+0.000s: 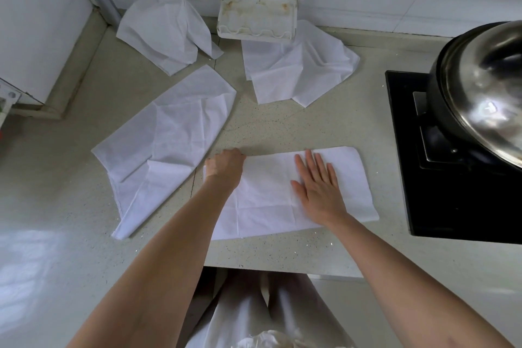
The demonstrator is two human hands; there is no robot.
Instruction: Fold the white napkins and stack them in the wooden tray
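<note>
Folded napkin, thin creased white rectangle, lies near the speckled table's front edge. Left hand pinches its far-left corner; right hand presses flat, fingers straight.

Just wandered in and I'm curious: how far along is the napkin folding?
Early days. Nothing finished shows: no folded stack, and no wooden tray in view. In hand: one napkin lies as a folded strip near the counter edge; the right hand presses it flat while the left hand grips its left end. Left: three unfolded napkins, one on the left, two crumpled by the wall.
</note>
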